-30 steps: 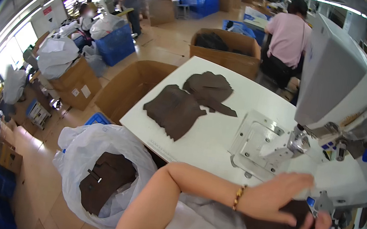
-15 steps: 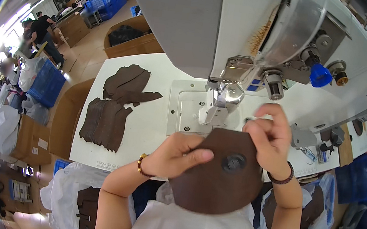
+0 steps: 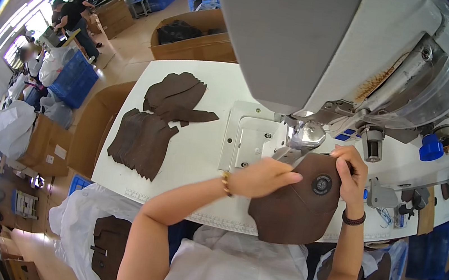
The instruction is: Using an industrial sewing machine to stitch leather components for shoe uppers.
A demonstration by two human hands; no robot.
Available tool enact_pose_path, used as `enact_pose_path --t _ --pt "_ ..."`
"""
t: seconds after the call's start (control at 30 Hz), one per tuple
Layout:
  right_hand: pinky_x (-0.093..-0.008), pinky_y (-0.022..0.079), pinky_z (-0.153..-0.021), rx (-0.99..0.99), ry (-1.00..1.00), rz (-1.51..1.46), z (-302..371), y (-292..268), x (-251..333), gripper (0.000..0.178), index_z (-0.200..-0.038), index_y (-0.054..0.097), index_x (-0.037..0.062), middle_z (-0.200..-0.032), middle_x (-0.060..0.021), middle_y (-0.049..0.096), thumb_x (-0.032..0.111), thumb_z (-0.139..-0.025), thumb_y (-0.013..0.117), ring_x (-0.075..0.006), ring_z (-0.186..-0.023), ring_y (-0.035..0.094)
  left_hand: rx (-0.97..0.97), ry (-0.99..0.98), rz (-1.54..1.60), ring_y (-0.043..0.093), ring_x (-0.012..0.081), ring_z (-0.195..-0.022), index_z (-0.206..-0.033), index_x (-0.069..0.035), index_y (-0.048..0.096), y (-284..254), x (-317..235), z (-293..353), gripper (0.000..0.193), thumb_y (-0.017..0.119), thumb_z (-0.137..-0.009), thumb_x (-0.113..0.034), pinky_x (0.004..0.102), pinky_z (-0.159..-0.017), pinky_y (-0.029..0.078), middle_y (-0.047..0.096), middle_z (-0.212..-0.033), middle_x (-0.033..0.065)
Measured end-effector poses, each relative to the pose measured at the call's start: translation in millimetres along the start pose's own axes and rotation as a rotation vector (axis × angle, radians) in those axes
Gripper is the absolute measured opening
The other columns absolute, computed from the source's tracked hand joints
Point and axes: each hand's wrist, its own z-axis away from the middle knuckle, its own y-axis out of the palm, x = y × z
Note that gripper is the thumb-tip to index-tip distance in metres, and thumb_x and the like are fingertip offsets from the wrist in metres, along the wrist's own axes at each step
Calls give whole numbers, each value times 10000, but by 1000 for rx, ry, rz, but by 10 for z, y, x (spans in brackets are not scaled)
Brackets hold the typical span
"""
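A brown leather piece (image 3: pixel 295 217) with a round black badge (image 3: pixel 321 184) is stretched between my hands, just in front of the sewing machine's needle area (image 3: pixel 291 151). My left hand (image 3: pixel 262 178) grips its left edge, thumb on top, though the fingers are slightly blurred. At the upper right edge, beside the badge, my right hand (image 3: pixel 349 174) pinches the leather with the thumb on the face. The far edge of the piece reaches up to the rounded metal guard (image 3: pixel 307 135) on the machine head; whether it touches there I cannot tell.
Stacked brown leather pieces (image 3: pixel 142 143) and more loose ones (image 3: pixel 176 97) lie on the white table (image 3: pixel 191 175) at left. The grey machine head (image 3: pixel 284 34) hangs over the middle. Plastic-lined bins (image 3: pixel 76 228) flank me. Two people work at the far left.
The leather piece has moved away from my body, up to the machine. My right hand now grips its upper right edge, my left its left edge. The view has shifted.
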Motion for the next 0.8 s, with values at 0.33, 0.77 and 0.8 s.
enact_pose_path --t 0.33,0.77,0.8 --pt "-262 363 -599 7 -15 1 -206 -71 138 135 -799 557 15 -736 -5 504 131 -856 596 -108 -686 458 -513 -184 -1071 581 300 -779 -748 -53 566 -1438 1370 291 40 527 -750 -63 407 -670 448 608 -754 116" --pt "-334 408 -590 152 -320 532 -353 20 195 67 -752 553 32 -677 -63 503 26 -736 618 -221 -661 505 -809 -67 -334 592 206 -916 -1008 -18 625 -1369 584 527 298 464 -776 79 345 -781 462 626 -940 122" --pt "-334 408 -590 128 -350 466 -356 29 152 67 -752 553 32 -677 -63 503 26 -736 618 -221 -661 505 -715 111 149 565 190 -991 -1121 8 564 -1322 479 549 385 431 -772 101 320 -841 446 596 -1051 132"
